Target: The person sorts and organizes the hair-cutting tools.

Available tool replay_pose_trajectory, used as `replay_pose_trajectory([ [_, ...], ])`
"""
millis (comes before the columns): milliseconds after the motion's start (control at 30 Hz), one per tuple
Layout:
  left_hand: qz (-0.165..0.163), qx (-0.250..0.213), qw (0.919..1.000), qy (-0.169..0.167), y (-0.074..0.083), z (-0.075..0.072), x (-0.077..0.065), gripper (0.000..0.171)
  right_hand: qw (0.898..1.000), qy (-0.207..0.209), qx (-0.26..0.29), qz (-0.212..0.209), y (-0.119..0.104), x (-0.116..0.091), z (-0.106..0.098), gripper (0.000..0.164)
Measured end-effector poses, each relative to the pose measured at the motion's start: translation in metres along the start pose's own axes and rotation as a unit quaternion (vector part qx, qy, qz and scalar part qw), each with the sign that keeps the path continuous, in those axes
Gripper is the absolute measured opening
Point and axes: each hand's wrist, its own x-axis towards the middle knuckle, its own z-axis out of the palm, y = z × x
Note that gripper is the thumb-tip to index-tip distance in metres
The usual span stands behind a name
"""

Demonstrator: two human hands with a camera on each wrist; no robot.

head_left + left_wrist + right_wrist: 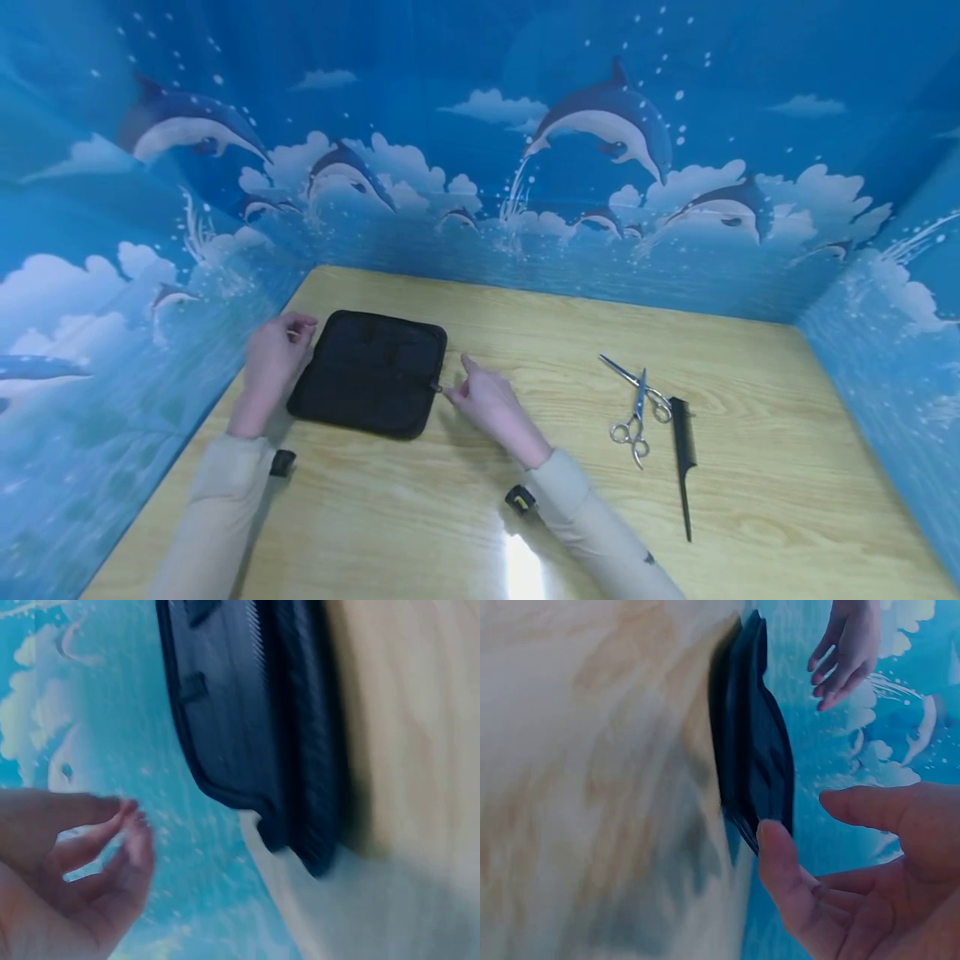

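A black zippered case lies on the table between the two hands. Straps or loops show on its upper face in the left wrist view, with zipper teeth along the side. My left hand hovers just off the case's left edge, thumb and fingertips loosely together with nothing visible between them. To the right of the case is my right hand, one finger extended and the thumb apart. A small zipper pull sits close to its fingertips; contact cannot be told. In the right wrist view a fingertip overlaps the case's near corner.
Two pairs of silver scissors, one crossing the other, lie to the right on the wooden table. Beside them is a black tail comb. Dolphin-printed blue walls enclose the back and sides.
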Motion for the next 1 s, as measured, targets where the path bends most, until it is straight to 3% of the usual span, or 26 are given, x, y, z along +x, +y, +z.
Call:
replay_pose_trajectory([
  [133, -0.015, 0.035, 0.9946, -0.096, -0.018, -0.003, -0.004, 0.028, 0.999, -0.03, 0.024, 0.001, -0.003, 0.005, 0.014, 0.073],
  [233, -0.02, 0.064, 0.9871, -0.145, -0.027, -0.004, -0.006, 0.033, 0.999, -0.038, 0.025, 0.008, -0.004, 0.011, 0.023, 0.075],
  [467, -0.074, 0.059, 0.9537, -0.285, -0.034, -0.007, -0.005, 0.043, 0.995, -0.033, 0.074, 0.06, -0.009, 0.028, 0.037, 0.067],
  [567, -0.08, 0.038, 0.9488, -0.303, -0.035, -0.006, -0.005, 0.045, 0.994, -0.03, 0.073, 0.072, -0.013, 0.032, 0.04, 0.069],
  [767, -0.081, 0.01, 0.9509, -0.299, -0.04, -0.005, -0.004, 0.046, 0.994, -0.008, 0.083, 0.072, -0.016, 0.033, 0.044, 0.069],
  [1000, -0.079, 0.033, 0.9555, -0.282, -0.043, -0.002, -0.002, 0.044, 0.998, 0.022, -0.026, 0.052, -0.014, 0.033, 0.045, 0.071],
])
